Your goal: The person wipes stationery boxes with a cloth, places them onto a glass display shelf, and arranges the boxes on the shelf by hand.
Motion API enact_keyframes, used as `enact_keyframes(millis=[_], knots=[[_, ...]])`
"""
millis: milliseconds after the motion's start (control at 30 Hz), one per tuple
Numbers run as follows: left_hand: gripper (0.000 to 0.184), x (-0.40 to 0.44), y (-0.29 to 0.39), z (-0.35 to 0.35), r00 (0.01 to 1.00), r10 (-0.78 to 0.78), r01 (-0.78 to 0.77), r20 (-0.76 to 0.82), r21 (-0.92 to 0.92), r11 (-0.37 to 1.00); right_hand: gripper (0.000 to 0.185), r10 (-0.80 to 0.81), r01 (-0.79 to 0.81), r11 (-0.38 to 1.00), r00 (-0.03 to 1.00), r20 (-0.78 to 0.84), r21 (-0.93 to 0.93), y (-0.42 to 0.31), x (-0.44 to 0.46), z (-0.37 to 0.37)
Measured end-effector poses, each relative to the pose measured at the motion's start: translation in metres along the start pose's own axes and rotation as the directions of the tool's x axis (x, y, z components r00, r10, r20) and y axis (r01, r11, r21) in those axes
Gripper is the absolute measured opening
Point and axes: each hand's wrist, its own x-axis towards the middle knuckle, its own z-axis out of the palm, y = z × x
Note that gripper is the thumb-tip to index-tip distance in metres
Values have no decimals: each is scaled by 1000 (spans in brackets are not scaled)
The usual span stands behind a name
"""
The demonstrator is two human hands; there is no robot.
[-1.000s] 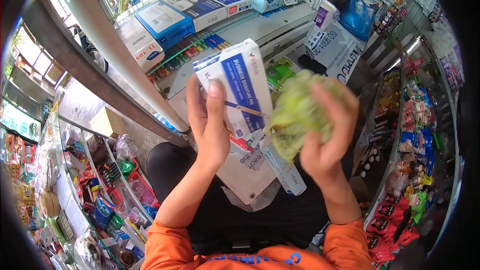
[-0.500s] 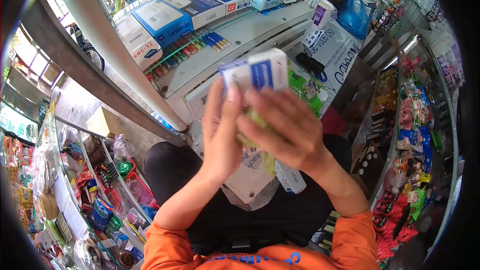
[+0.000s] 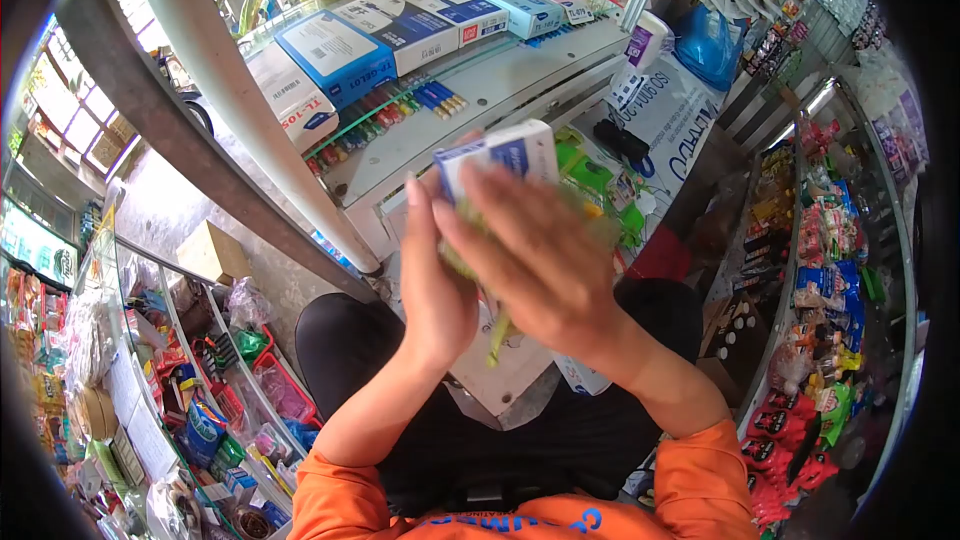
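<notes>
Up in front of my lap, my left hand [image 3: 437, 295] holds a small white and blue box [image 3: 522, 145], its thumb upright at the left side. My right hand [image 3: 545, 280] lies across the box's lower part, fingers long and together, blurred by motion. Under that palm is a yellow-green cloth [image 3: 497, 338], pressed toward the box, with one end hanging below the hands. Most of the cloth and the lower half of the box are hidden. Another white box [image 3: 580, 374] lies below, partly behind my right forearm.
A glass case [image 3: 470, 105] ahead bears several pen boxes [image 3: 335, 45] and rows of pens. To its right are green packets [image 3: 610, 190], a black object [image 3: 622, 143] and a blue bag [image 3: 712, 48]. Shelves of packaged goods flank me; a white post [image 3: 235, 90] rises at left.
The box has shifted slightly left and down. My right hand has moved left across it, covering more of it, and the cloth's hanging end has swung left.
</notes>
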Motion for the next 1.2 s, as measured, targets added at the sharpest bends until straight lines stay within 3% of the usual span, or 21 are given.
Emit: enact_keyframes(millis=[100,167,233,367,433,467,533,567,633,733,767,800,833,900,967,1033,1067,1100,1133,1167,1200], knots=[[63,1,11,-8,999,16,-20,51,88,996,41,-93,92,996,993,68,19,1,-14,7],[63,-7,-3,-12,999,-36,46,-38,295,954,43,-65,64,997,998,-17,-34,7,-10,8],[63,-6,-20,-17,995,34,-58,92,272,961,45,-43,40,998,997,-62,-45,14,2,7],[42,-14,-13,10,995,96,-92,9,361,928,45,91,-88,996,979,-180,23,34,24,4],[39,-10,-11,3,998,63,-65,20,420,905,46,435,-310,878,835,-336,365,45,27,3],[40,-7,-13,3,991,126,-101,-45,363,926,46,433,-308,879,835,-339,365,44,29,1],[47,2,-10,-5,976,174,-114,-127,381,917,49,808,-334,323,585,-74,886,38,31,-4],[50,6,-7,-8,966,218,-141,-142,419,897,49,806,-333,327,587,-77,884,35,23,-3],[55,8,3,0,976,166,-116,-141,307,945,52,362,-255,654,932,1,713,24,1,3],[68,7,0,-9,986,154,-122,-68,339,933,60,357,-303,684,932,57,664,1,1,0],[77,6,-5,-15,987,139,-160,84,361,919,60,359,-305,682,931,59,665,-5,3,1],[87,3,-8,-18,966,116,-199,232,375,905,61,399,-296,552,915,65,780,-11,5,3],[87,0,-7,-17,965,115,-199,234,374,906,62,436,-271,411,897,73,870,-13,6,2],[114,-3,-1,-8,929,57,-154,367,242,958,61,381,-249,512,924,42,822,-10,2,6],[120,-6,11,4,944,55,-125,325,199,972,59,328,-134,581,941,-80,803,-12,0,16],[140,-10,24,8,933,-159,143,324,75,987,56,329,-156,653,940,-92,741,-10,2,16],[105,-12,-17,-35,936,88,45,342,-364,930,53,420,-185,594,901,-106,783,-9,3,21],[105,-12,-8,-31,937,86,46,340,-363,931,51,510,-209,530,853,-112,822,-9,3,27],[114,-11,4,-23,962,-42,130,270,-317,940,45,622,-294,334,782,24,896,-5,4,37],[123,-8,11,-18,967,-164,214,194,-277,937,45,623,-296,332,782,27,896,-1,7,39],[97,-3,8,-17,991,24,1,133,-179,984,43,593,-330,495,804,-35,804,3,10,41]])
